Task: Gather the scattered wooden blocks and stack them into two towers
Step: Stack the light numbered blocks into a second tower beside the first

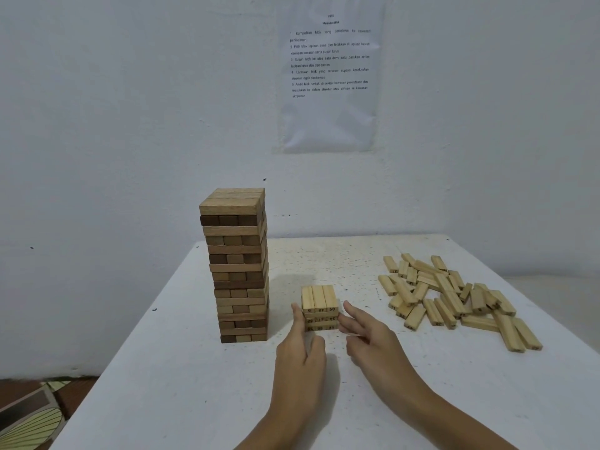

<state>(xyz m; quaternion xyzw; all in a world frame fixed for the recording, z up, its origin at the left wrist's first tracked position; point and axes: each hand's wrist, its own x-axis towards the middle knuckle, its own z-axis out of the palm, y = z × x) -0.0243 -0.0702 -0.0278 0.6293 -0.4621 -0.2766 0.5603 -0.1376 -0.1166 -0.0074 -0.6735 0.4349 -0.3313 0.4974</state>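
A tall tower of brown wooden blocks (238,264) stands at the table's left side. To its right sits a short stack of pale numbered blocks (319,303), three layers high. My left hand (300,349) touches the short stack's left side with an extended finger. My right hand (367,336) rests against its right side, fingers spread. Neither hand holds a block. A loose pile of pale blocks (454,297) lies scattered at the right of the table.
The white table (168,368) ends against a white wall, where a printed sheet (329,76) hangs. The table's left edge drops to a floor with a patterned mat (29,420). The loose pile reaches close to the right edge.
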